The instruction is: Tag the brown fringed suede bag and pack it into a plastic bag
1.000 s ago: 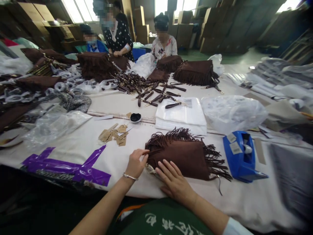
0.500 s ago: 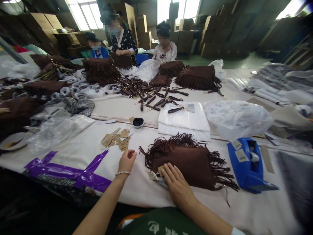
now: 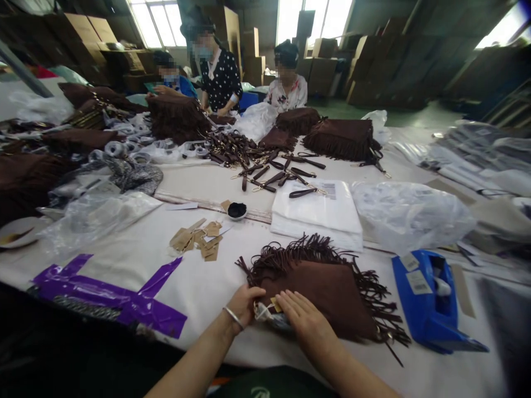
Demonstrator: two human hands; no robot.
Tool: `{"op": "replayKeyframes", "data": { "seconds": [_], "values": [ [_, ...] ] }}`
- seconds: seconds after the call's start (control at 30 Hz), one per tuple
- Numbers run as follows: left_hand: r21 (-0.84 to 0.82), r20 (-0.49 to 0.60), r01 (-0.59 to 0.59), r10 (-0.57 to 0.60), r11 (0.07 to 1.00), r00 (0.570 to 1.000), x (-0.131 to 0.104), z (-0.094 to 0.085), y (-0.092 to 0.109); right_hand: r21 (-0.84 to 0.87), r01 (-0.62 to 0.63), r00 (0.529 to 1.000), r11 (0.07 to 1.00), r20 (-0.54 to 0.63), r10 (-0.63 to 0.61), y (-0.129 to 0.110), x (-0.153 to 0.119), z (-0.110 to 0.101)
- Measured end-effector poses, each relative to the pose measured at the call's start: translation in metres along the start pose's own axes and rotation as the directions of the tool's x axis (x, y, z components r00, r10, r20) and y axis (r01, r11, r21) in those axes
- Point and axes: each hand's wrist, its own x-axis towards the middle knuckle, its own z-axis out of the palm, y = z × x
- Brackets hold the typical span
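A brown suede bag [image 3: 332, 293] with fringe along its far and right edges lies flat on the white table [image 3: 207, 287] just in front of me. My left hand [image 3: 244, 304] pinches the plastic-wrapped fitting [image 3: 262, 312] at the bag's near left corner. My right hand [image 3: 305, 320] lies flat on the bag's near edge, fingers spread, with its fingertips at a small tan tag [image 3: 276, 305] beside that fitting.
A blue tape dispenser [image 3: 427, 301] stands right of the bag. Behind it lie a stack of white bags [image 3: 317, 213] and a clear plastic bag [image 3: 410, 213]. Loose tan tags [image 3: 199, 240], purple tape [image 3: 112, 290], brown straps [image 3: 269, 171] and more fringed bags fill the table. Three people [image 3: 219, 77] work at the far end.
My left hand left the bag's fringe, lifted away to the left, then came back to the near left corner and closed on the wrapped fitting. My right hand stayed on the bag.
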Motion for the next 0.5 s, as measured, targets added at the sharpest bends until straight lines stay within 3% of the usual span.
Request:
{"op": "replayKeyframes", "data": {
  "seconds": [0.13,0.27,0.4,0.5],
  "values": [
    [-0.017,-0.128,-0.07,0.068,0.997,0.989,0.04,0.012,0.001,0.031,0.001,0.999,1.0,-0.048,0.001,-0.008,-0.006,-0.001],
    [-0.043,-0.283,-0.167,0.148,0.985,0.948,0.055,0.013,0.004,0.035,0.028,1.0,0.999,-0.009,-0.028,-0.008,-0.005,-0.008],
    [-0.357,-0.145,-0.069,0.018,0.931,0.989,0.052,0.013,0.016,0.084,0.055,0.998,0.995,0.033,-0.058,-0.007,-0.005,-0.01],
    [-0.531,-0.2,-0.161,0.062,0.832,0.978,0.044,0.011,0.023,0.156,0.061,0.993,0.986,0.093,-0.076,-0.006,-0.006,-0.004]
  ]
}}
